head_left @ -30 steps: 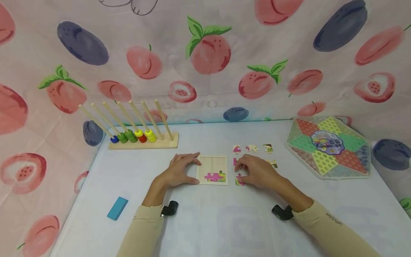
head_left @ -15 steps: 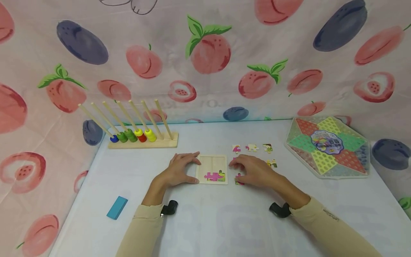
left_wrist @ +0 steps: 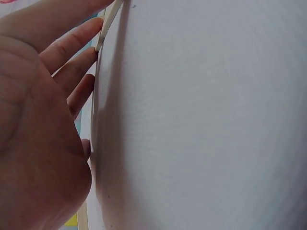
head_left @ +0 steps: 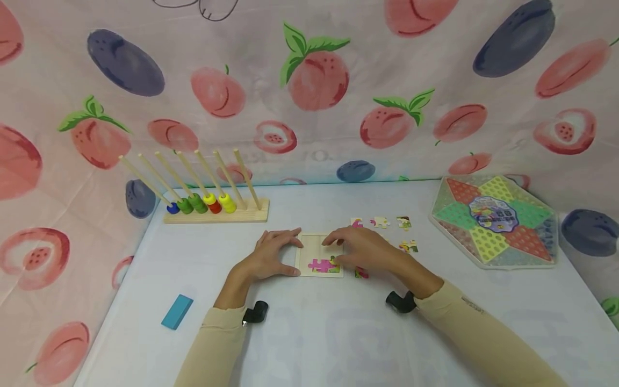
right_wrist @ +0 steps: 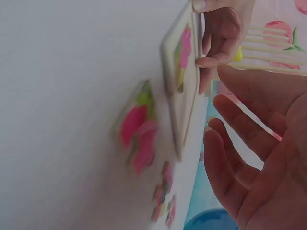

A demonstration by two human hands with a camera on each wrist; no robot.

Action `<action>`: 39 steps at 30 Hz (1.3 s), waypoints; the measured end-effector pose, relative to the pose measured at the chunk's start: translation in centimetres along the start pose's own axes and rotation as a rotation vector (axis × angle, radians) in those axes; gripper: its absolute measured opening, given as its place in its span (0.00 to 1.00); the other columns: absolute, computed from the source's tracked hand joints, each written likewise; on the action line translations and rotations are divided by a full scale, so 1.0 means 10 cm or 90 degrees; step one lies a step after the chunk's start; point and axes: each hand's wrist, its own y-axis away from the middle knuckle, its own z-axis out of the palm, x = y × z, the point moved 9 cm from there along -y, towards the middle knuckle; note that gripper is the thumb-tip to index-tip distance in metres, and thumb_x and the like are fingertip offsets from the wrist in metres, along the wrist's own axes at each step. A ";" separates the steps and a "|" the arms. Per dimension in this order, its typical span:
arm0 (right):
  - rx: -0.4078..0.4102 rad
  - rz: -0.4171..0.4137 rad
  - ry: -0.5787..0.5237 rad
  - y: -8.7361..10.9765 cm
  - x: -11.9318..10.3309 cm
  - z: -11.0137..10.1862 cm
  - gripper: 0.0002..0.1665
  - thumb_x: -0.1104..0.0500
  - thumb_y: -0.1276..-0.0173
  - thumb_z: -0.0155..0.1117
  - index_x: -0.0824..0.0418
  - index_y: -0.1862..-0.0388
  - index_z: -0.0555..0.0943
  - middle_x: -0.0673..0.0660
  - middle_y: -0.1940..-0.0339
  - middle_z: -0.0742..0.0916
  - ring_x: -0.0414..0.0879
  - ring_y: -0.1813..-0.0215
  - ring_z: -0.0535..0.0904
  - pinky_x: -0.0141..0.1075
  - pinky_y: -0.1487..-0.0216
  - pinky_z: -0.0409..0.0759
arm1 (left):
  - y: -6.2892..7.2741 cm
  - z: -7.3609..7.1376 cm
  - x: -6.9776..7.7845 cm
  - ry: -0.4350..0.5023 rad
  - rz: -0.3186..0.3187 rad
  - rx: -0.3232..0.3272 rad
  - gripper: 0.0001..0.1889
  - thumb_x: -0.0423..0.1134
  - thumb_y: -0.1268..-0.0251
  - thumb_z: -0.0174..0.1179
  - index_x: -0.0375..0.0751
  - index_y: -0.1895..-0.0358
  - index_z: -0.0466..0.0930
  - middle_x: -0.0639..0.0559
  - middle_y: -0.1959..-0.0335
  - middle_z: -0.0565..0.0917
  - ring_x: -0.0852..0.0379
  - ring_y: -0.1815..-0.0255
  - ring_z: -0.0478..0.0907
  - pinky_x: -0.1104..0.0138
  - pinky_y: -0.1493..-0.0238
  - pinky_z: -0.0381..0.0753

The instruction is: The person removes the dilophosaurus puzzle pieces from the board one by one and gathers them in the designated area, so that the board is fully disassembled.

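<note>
My left hand rests at the left edge of a small square wooden puzzle tray, thumb at the near corner and fingers toward the far one. In the left wrist view its fairly straight fingers touch the tray's rim. Joined pink and green jigsaw pieces lie in the tray's near right part. Over the tray's right side hovers my right hand, thumb and fingers apart; the right wrist view shows nothing between its fingers. A pink and green loose puzzle piece lies beneath this hand.
Several other loose pieces lie behind and right of my right hand, some partly hidden by it. A peg counting stand with coloured beads is at back left, a blue block at front left, a hexagonal checkers board at right.
My right hand has moved left from over the loose pieces to over the tray's right side, with its fingers spread wider. The left hand stays at the tray's edge.
</note>
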 end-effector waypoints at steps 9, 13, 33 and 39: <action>-0.069 -0.022 0.016 -0.18 -0.13 0.19 0.21 0.62 0.30 0.68 0.47 0.40 0.85 0.48 0.40 0.88 0.46 0.41 0.79 0.44 0.40 0.81 | 0.01 0.00 0.01 -0.005 0.001 -0.003 0.28 0.44 0.48 0.79 0.52 0.43 0.81 0.53 0.19 0.65 0.44 0.19 0.57 0.39 0.16 0.33; -0.087 -0.016 0.034 -0.20 -0.12 0.30 0.23 0.63 0.30 0.68 0.47 0.39 0.85 0.46 0.37 0.87 0.46 0.37 0.78 0.41 0.41 0.82 | 0.01 0.00 0.01 -0.005 -0.002 -0.005 0.28 0.44 0.48 0.79 0.53 0.42 0.81 0.54 0.18 0.64 0.44 0.18 0.56 0.39 0.16 0.32; -0.057 -0.077 0.063 -0.11 -0.31 0.33 0.17 0.65 0.30 0.66 0.48 0.48 0.90 0.45 0.44 0.90 0.47 0.38 0.83 0.46 0.35 0.82 | 0.00 0.00 0.02 0.004 0.012 0.004 0.27 0.44 0.49 0.79 0.52 0.43 0.81 0.52 0.19 0.65 0.44 0.19 0.57 0.37 0.17 0.33; -0.054 -0.080 0.055 -0.12 -0.32 0.34 0.18 0.68 0.31 0.65 0.48 0.50 0.90 0.44 0.44 0.90 0.46 0.38 0.81 0.45 0.34 0.81 | 0.00 0.00 0.01 0.000 0.015 0.007 0.27 0.44 0.49 0.79 0.51 0.43 0.81 0.51 0.19 0.65 0.43 0.19 0.58 0.37 0.17 0.33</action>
